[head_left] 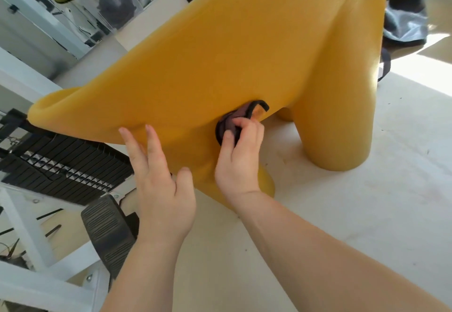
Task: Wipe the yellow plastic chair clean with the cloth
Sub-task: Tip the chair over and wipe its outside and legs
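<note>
Chair (pixel 232 55), yellow, tips just beyond my hands. My left hand (pixel 159 182) presses flat-fingered near its lower rim; my right hand (pixel 238 160) grips the bunched cloth (pixel 228 122) against that edge. Open pale floor (pixel 367 214) lies right of them.

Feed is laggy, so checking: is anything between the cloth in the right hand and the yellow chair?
Nothing visible. The right hand grips the dark cloth, which lies directly against the yellow chair. The left hand rests flat on the chair to the cloth's left, apart from it.
</note>
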Demonstrator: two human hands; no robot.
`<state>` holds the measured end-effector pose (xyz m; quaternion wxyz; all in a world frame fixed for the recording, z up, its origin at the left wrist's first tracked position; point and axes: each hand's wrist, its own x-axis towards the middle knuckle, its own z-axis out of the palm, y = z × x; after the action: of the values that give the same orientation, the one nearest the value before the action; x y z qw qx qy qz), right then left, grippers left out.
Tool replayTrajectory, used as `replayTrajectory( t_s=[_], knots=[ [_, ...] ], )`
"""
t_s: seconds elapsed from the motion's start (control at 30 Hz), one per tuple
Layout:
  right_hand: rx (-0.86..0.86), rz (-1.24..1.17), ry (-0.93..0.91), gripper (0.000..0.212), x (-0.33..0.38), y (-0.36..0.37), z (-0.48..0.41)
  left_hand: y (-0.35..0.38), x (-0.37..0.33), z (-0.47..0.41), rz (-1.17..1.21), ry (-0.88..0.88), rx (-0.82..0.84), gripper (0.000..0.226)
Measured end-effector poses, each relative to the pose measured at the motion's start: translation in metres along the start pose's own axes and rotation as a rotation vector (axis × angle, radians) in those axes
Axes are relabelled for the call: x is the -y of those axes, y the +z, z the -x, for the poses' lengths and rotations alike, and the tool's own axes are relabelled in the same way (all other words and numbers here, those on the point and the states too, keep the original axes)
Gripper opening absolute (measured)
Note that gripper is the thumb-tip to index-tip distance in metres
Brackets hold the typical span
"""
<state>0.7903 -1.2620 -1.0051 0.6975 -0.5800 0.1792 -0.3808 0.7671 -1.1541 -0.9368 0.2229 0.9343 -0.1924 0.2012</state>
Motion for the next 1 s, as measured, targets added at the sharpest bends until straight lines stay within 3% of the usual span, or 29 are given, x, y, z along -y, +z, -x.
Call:
replayTrajectory(
  t_s=[0.03, 0.23, 0.4, 0.47, 0.63, 0.73, 0.83, 0.9, 1.0],
  knots=[
    [-0.047, 0.008, 0.009, 0.01, -0.001, -0.001, -0.009, 0.003, -0.001, 0.001, 0.011, -0.014, 0.016, 0.083],
    [-0.226, -0.026, 0.106, 0.017, 0.0, 0.003, -0.028, 0.007, 0.002, 0.006, 0.023, -0.053, 0.072, 0.081],
    [0.034, 0.03, -0.032, 0.019, 0.006, 0.026, 0.006, 0.011, 0.007, 0.006, -0.003, -0.049, 0.055, 0.076],
    [0.033, 0.07, -0.048, 0.023, 0.002, 0.015, -0.003, 0.012, 0.006, 0.006, -0.019, -0.057, 0.079, 0.076],
    [-0.229, 0.031, 0.312, 0.016, -0.011, -0.038, -0.07, 0.012, 0.002, 0.006, -0.017, -0.079, 0.103, 0.081],
    [-0.26, 0.089, 0.176, 0.014, 0.005, -0.033, -0.067, 0.014, 0.0, 0.007, -0.019, -0.098, 0.102, 0.083],
    [-0.104, 0.088, -0.069, 0.015, 0.025, -0.003, -0.026, 0.019, -0.005, 0.005, -0.043, -0.125, 0.077, 0.086],
    [-0.033, 0.072, -0.11, 0.017, 0.033, 0.001, -0.017, 0.021, -0.01, 0.004, -0.053, -0.152, 0.056, 0.087],
    [-0.155, 0.046, -0.03, 0.02, 0.028, -0.027, -0.05, 0.021, -0.019, 0.003, -0.043, -0.211, 0.065, 0.084]
  ],
)
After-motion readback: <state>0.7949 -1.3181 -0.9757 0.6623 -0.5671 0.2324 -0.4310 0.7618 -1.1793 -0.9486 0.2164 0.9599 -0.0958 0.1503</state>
